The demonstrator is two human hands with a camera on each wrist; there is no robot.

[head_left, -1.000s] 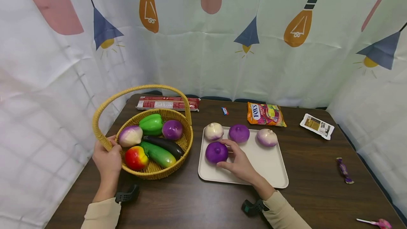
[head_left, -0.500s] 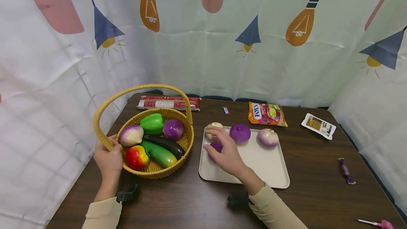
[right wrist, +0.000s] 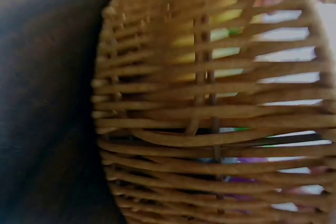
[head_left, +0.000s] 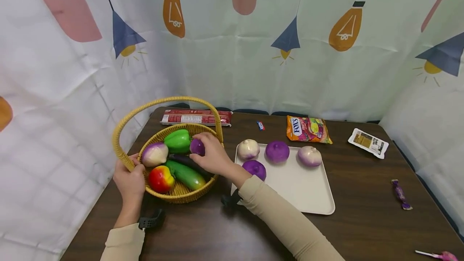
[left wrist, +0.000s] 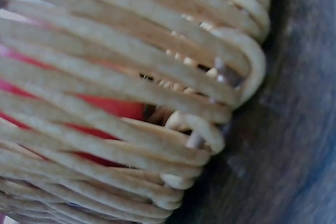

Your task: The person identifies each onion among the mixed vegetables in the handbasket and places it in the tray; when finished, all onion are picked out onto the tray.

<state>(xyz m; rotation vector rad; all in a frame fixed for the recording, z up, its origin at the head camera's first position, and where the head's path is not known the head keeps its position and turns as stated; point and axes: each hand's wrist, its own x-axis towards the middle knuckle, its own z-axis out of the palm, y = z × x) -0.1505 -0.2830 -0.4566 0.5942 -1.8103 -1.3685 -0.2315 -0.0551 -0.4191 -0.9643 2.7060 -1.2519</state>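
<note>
A woven basket [head_left: 180,196] stands on the left of the dark table. It holds a green pepper [head_left: 177,141], a white-purple onion [head_left: 154,154], a red-yellow apple [head_left: 160,179], a cucumber [head_left: 187,176], a dark eggplant [head_left: 179,159] and a purple onion [head_left: 196,146]. My right hand [head_left: 203,148] reaches into the basket, its fingers and thumb curled round that purple onion. My left hand [head_left: 132,168] grips the basket's near-left rim, by the handle's foot. Both wrist views show only basket weave [left wrist: 131,103] [right wrist: 210,108], close up.
A cream tray [head_left: 308,196] to the right carries several onions: white [head_left: 248,149], purple [head_left: 277,151], pale [head_left: 309,156] and purple [head_left: 255,169]. Behind lie a red packet [head_left: 197,117], a candy bag [head_left: 308,129] and a white sachet [head_left: 369,143]. Curtains close in the table.
My right hand has let go of the purple onion on the tray and moved left into the basket, onto the purple onion there. The left hand has stayed on the rim.
</note>
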